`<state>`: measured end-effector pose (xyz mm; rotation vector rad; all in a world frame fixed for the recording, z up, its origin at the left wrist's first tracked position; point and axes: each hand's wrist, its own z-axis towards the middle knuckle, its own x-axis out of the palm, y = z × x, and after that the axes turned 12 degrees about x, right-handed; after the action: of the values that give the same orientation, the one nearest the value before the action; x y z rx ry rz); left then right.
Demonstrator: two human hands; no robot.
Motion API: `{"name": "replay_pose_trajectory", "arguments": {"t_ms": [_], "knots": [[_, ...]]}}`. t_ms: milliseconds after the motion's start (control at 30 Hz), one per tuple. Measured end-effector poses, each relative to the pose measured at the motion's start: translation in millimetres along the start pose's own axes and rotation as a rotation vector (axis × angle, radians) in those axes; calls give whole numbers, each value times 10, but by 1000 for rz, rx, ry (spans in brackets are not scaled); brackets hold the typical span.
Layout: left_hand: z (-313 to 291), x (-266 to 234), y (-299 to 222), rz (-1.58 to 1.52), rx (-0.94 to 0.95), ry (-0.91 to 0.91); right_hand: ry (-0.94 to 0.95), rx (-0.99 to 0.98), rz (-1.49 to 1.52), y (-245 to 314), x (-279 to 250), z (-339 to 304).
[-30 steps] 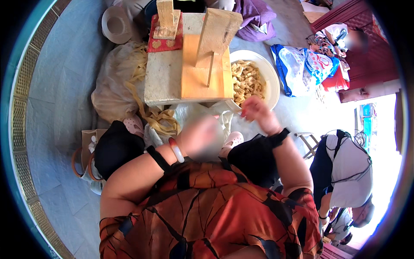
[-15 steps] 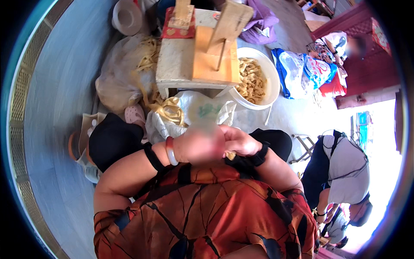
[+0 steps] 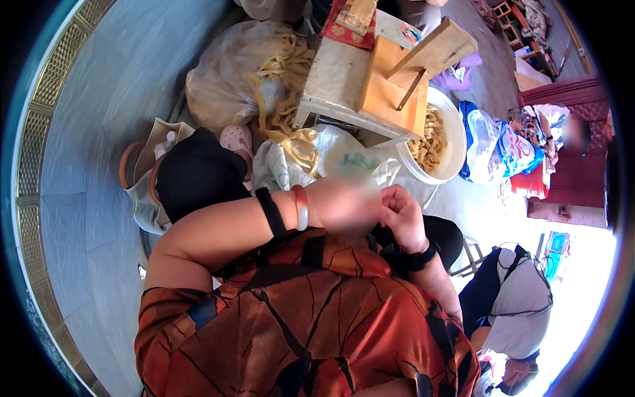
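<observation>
My left hand (image 3: 344, 206), with a red and white bangle at its wrist, is held in front of my chest; its fingers are smeared by a blur. Right beside it, my right hand (image 3: 405, 215) is closed in a pinch, thumb against bent fingers. Whatever lies in that pinch is hidden. Just beyond both hands a white sack (image 3: 329, 147) rests on the floor, with pale tan flat strips (image 3: 301, 151) draped over its left side. Further right stands a white bucket (image 3: 456, 147) holding tan curled pieces (image 3: 428, 144).
A low worn table (image 3: 329, 78) carries a wooden board with an upright plank (image 3: 433, 51). Left of it sits a clear plastic bag (image 3: 221, 83) near more strips. A tote bag (image 3: 151, 142) is by my left knee. Other people (image 3: 522, 308) are at the right.
The view has turned, so the table, bucket and sack appear farther right. My right hand has lifted, fingers now pointing up. A small tan piece seen under it before is out of sight.
</observation>
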<state>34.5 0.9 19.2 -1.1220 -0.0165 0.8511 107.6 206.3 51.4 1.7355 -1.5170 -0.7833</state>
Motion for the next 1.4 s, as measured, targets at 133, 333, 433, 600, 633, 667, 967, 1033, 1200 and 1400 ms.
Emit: {"name": "replay_pose_trajectory", "arguments": {"t_ms": [133,333,433,600,633,667,967,1033,1200,1400], "knots": [[36,105,95,162,91,-19,-169,-264,-428,-69,53,62],[54,268,135,270,-47,-20,-348,-333,-422,-157,222,104],[64,335,157,295,-91,-44,-348,-447,-746,-165,85,190],[33,209,77,114,-136,123,-13,-273,-565,-189,24,162],[49,141,47,-29,-119,142,89,-168,-437,-95,-25,74],[54,115,40,-172,-101,161,189,-63,-306,-16,-59,-2],[157,-645,77,-393,-57,-619,-912,-423,-759,86,-955,330],[116,-943,56,-476,20,-894,-949,-600,-1092,185,-660,503],[67,-986,87,-633,-183,-1099,-20,-559,-961,-128,417,1214],[88,-616,17,-388,-167,-547,167,-395,-1095,-596,710,1872]]}}
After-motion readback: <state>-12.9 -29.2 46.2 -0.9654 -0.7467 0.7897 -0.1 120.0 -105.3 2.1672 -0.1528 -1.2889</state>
